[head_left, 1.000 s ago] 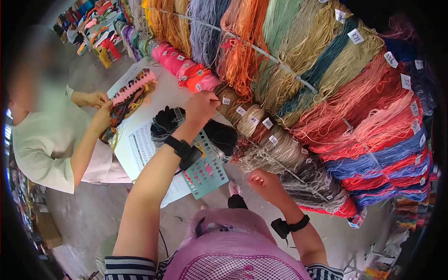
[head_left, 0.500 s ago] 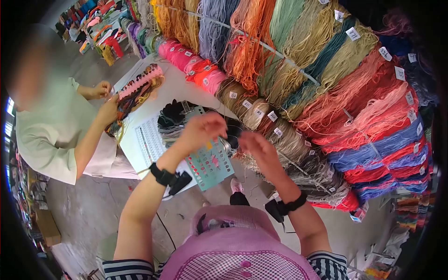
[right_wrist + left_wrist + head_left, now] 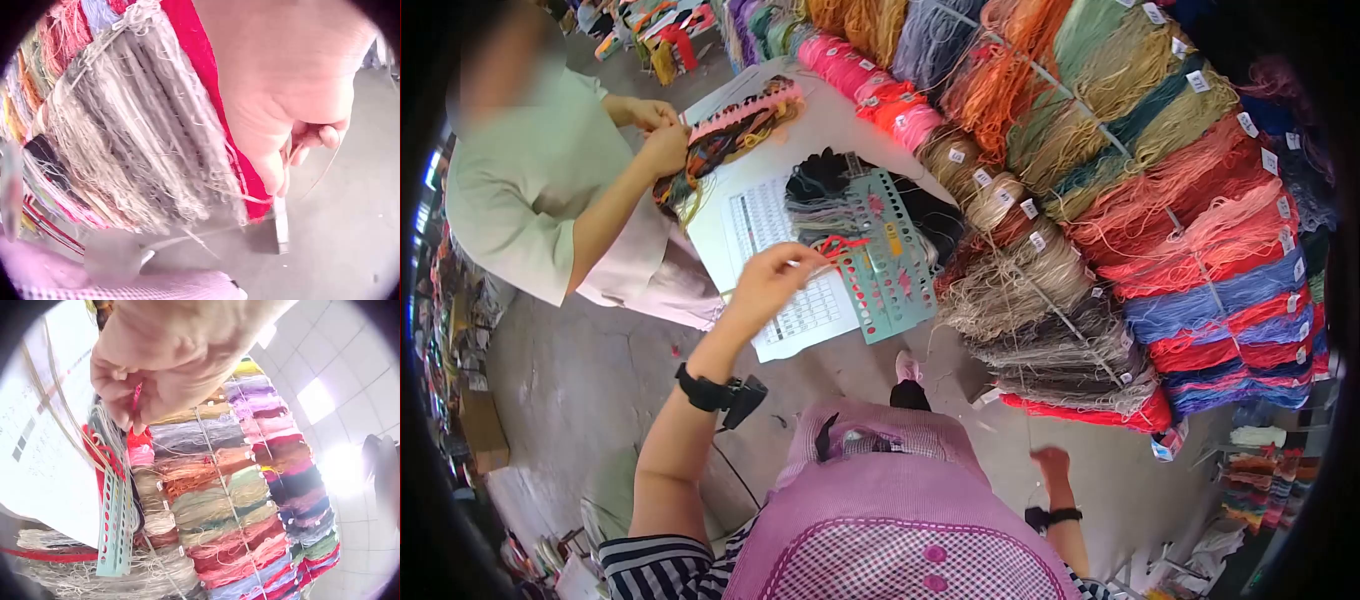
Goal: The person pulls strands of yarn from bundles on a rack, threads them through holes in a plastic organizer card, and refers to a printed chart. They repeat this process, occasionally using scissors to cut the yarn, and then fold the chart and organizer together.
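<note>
Reference item: the pale green, rectangular perforated card (image 3: 888, 318), lying on the white tabletop (image 3: 838, 108). Red thread (image 3: 842, 243) is looped at the card's left edge. Beside that edge, the left hand (image 3: 768, 287) pinches a thin pink-red strand (image 3: 137, 397), grip together, probably to control its end near the holes. Well apart from the card, toward the wearer's right, the right hand (image 3: 1052, 470) has its grip clamped on a fine pale strand (image 3: 325, 174), presumably to keep it from tangling. Multicoloured hanging yarn skeins (image 3: 1025, 300) stand right of the card.
</note>
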A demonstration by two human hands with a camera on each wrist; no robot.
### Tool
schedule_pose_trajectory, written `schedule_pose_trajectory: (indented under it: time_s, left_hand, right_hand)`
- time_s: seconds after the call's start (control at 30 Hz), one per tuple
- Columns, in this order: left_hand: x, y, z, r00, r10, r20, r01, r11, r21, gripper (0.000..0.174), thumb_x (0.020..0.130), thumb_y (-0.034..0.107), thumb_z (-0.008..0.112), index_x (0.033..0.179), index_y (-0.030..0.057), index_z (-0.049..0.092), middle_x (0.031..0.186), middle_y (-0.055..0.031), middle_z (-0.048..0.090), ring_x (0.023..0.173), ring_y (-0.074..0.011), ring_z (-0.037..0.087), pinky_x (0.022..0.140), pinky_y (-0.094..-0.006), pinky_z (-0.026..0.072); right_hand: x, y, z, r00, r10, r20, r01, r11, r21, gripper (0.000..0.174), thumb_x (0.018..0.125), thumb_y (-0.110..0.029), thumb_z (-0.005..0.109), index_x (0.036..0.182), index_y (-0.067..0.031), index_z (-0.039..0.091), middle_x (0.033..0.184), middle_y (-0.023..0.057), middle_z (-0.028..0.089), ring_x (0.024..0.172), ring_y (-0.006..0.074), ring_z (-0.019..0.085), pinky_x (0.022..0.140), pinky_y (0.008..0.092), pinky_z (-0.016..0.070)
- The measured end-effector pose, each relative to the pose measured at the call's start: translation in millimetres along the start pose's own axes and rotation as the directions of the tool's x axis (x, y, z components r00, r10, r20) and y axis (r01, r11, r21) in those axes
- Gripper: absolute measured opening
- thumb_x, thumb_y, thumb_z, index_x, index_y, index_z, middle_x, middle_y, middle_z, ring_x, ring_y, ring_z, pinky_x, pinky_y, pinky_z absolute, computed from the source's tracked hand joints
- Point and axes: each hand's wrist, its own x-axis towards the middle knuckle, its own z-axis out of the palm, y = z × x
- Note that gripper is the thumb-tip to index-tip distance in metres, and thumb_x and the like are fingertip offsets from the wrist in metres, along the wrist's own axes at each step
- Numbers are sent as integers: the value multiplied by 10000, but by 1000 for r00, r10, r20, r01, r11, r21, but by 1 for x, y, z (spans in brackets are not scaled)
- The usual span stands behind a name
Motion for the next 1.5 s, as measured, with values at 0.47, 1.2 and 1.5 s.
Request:
schedule_pose_trajectory:
  time_s: [0.47,1.2,1.5]
  left_hand:
    - [3,21,70,905,-399,147,415,756,-505,535,905,148,596,1371,-46,419,960,-116,659,646,-101,585,465,-184,361]
    - [18,6,88,944,-326,-41,264,828,-494,290,928,148,568,1155,-27,614,770,-61,653,557,-91,615,418,-188,396]
    - [43,-5,93,968,-247,-39,220,917,-334,175,871,91,589,946,-44,671,739,-65,668,566,-112,636,453,-232,500]
  right_hand:
    - [70,-413,-205,674,-527,-517,727,349,592,117,875,-90,649,962,-12,653,877,67,675,743,129,625,671,263,488]
    - [78,-498,-213,470,-691,-549,882,351,314,212,760,-45,721,949,-37,625,866,67,598,695,148,611,618,269,485]
    - [102,-487,-213,683,-660,-313,665,386,639,236,743,-69,738,949,-13,636,810,10,609,668,51,554,616,214,469]
